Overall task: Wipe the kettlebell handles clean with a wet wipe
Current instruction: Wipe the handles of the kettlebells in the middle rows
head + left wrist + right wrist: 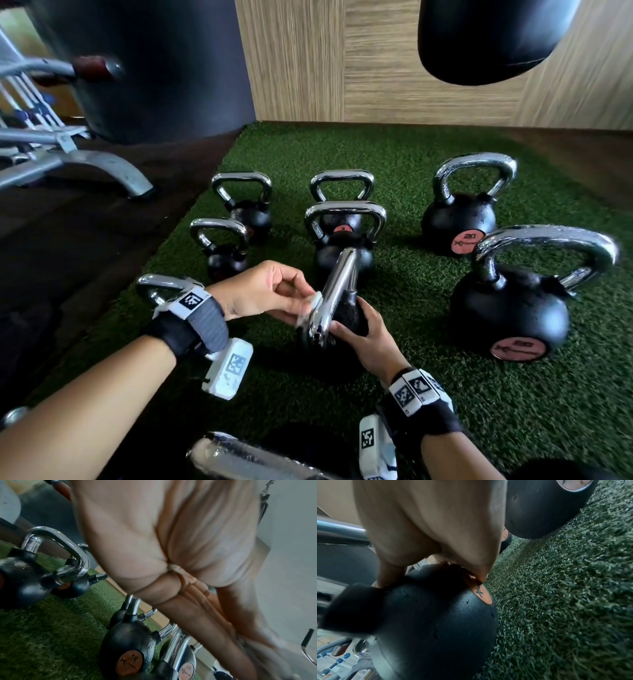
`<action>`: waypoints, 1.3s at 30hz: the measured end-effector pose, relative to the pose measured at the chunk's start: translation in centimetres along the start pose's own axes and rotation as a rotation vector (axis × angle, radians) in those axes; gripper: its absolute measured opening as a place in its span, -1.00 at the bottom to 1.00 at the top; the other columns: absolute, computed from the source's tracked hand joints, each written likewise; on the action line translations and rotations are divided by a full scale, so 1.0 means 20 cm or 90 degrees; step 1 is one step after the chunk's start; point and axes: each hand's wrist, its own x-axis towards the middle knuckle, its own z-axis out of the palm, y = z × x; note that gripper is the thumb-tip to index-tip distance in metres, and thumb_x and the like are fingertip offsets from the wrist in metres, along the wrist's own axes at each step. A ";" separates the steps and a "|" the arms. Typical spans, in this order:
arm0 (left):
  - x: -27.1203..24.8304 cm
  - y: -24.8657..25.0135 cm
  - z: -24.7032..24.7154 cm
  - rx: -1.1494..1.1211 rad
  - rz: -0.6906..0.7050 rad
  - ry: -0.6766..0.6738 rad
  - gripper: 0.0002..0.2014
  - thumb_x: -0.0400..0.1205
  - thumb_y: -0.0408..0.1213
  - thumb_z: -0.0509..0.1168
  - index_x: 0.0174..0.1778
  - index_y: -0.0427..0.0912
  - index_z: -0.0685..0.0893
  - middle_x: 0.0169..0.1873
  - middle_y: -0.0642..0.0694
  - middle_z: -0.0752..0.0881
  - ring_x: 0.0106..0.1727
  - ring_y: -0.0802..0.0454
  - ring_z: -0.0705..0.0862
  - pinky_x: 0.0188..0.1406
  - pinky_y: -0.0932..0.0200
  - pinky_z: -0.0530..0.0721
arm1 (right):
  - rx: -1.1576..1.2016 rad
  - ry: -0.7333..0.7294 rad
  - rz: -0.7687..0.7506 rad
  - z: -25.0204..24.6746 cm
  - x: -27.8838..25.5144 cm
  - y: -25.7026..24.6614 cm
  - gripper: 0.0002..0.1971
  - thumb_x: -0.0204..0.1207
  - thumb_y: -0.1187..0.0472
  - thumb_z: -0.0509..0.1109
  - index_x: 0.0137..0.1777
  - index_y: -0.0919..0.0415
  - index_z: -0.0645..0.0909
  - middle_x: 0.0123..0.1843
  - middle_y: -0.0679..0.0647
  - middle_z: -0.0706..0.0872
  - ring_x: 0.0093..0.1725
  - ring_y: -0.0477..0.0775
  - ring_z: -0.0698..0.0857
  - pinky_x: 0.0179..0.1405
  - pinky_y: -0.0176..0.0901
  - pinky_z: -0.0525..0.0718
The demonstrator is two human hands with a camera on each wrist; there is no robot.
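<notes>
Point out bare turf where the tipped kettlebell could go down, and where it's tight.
Bare turf lies right of the right hand, in front of the big kettlebell. More sits behind the rows, toward the wood wall. Crowded: the middle column beyond the tipped kettlebell and the left pair.

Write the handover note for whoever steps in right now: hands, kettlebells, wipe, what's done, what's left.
Left hand: pinches the wet wipe against the chrome handle of the tipped kettlebell.
Right hand: grips that kettlebell's black body, holding it tilted on the green turf.
The other kettlebells stand upright on the turf around it.
Done: wiping of this handle is under way; which other handles are already clean cannot be told.
Left: finish this handle, stand the bell up, check the rest.
</notes>
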 end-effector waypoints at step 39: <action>-0.04 0.24 -0.01 0.127 0.328 0.263 -0.80 0.43 -0.30 0.58 -0.10 0.08 0.89 -0.14 0.09 0.90 -0.10 0.28 0.82 -0.01 0.45 0.69 | 0.159 -0.079 -0.133 -0.19 -0.11 -0.84 -0.75 0.48 0.11 0.60 0.11 0.19 0.85 -0.06 0.19 0.89 -0.21 0.09 0.85 -0.17 -0.04 0.85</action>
